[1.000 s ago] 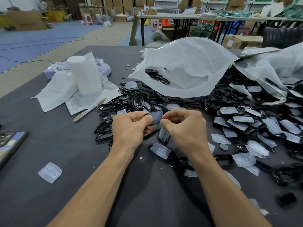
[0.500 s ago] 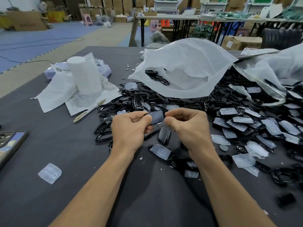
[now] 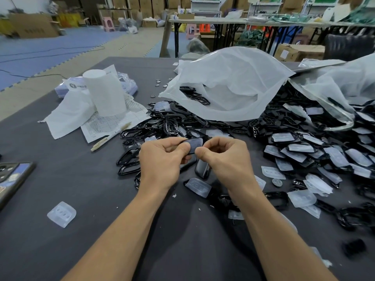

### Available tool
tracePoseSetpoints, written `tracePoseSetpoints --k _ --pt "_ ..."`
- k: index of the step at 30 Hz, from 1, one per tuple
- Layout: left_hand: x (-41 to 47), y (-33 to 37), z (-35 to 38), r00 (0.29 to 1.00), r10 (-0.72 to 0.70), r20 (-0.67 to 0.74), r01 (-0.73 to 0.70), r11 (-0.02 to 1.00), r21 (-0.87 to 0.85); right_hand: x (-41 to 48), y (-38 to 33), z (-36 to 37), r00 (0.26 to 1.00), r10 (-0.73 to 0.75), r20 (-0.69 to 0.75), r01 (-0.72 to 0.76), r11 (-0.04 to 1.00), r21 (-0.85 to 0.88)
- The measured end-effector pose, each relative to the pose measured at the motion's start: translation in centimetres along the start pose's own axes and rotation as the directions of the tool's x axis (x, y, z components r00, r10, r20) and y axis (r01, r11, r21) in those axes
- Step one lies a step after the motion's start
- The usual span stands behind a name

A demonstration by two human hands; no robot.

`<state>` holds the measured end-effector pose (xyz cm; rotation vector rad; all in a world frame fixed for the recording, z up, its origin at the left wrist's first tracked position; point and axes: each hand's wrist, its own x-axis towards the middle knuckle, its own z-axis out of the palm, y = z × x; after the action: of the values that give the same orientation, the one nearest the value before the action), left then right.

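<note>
Our left hand [image 3: 162, 161] and right hand [image 3: 225, 159] pinch opposite ends of one small black key-fob shell [image 3: 194, 145], fingers curled, just above the dark counter [image 3: 91, 179], near the parts pile [image 3: 304, 151].

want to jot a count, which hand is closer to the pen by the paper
Left. The left hand sits just right of the pen, apart from it; the right hand is farther right, past the left one. Both pinch a small black part.

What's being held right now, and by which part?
One small dark oval part, held between both hands: left hand pinches its left end, right hand pinches its right end.
</note>
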<state>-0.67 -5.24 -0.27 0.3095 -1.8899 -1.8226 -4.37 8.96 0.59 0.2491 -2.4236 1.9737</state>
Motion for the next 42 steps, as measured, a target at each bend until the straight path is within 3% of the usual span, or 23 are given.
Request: tracePoseSetpoints --k 3,7,13,19,25,31,42 --pt "0.0 0.0 0.0 1.0 0.004 0.011 -0.004 1.0 -0.012 -0.2 -0.1 0.0 0.996 -0.086 0.024 0.088 0.988 -0.124" --pt "0.1 0.2 0.1 1.0 -0.019 0.004 0.019 0.999 -0.043 -0.6 -0.6 -0.2 0.972 -0.122 0.199 0.153 0.977 -0.147" --pt "0.4 0.1 0.1 0.996 -0.092 0.017 0.093 0.988 -0.123 0.3 -0.2 -0.8 0.989 -0.109 -0.097 0.104 0.993 -0.05" --pt "0.3 -0.1 0.2 0.987 -0.109 0.115 0.123 0.984 -0.126 0.3 0.1 -0.3 0.998 -0.034 0.047 0.031 0.998 0.058" --pt "0.2 -0.4 0.4 0.985 -0.113 0.127 0.127 0.986 -0.107 0.6 0.3 0.0 0.998 0.059 0.026 -0.062 0.989 0.137" --pt "0.3 -0.5 0.4 0.986 -0.122 0.116 0.132 0.988 -0.086 0.8 0.2 -0.7 0.992 0.072 0.103 -0.088 0.983 0.163" --pt "0.2 -0.6 0.4 0.987 -0.086 0.139 0.094 0.994 -0.057 0.6 0.2 -0.3 0.998 -0.034 -0.054 0.032 0.999 -0.036"
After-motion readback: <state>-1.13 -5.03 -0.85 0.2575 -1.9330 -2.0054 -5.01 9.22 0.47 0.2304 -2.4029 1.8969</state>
